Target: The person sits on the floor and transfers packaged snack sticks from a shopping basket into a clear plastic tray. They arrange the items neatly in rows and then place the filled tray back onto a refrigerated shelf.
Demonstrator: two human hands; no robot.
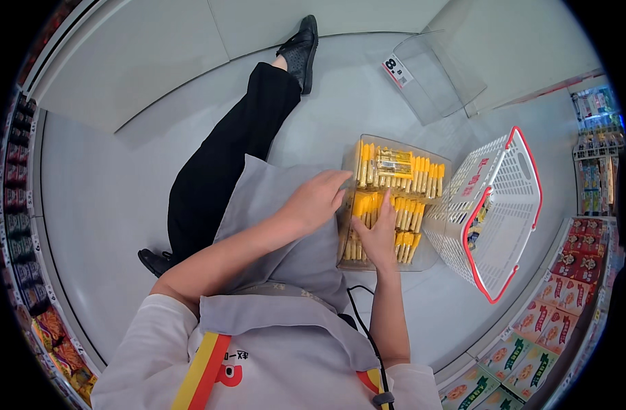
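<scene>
- White shirt sits nearest my camera, grey apron beyond it
- Yellow packets stand in rows inside the clear bin on the floor
- Right hand: thumb and fingers spread over the nearer packets; I cannot tell whether they pinch any
- Left hand: half curled at the bin's left wall; I cannot confirm a hold
- I judge the step as straightening rows; next move calls for light pressure, packets upright

bright, even light, with strong fisheye bending toward blackened edges.
</scene>
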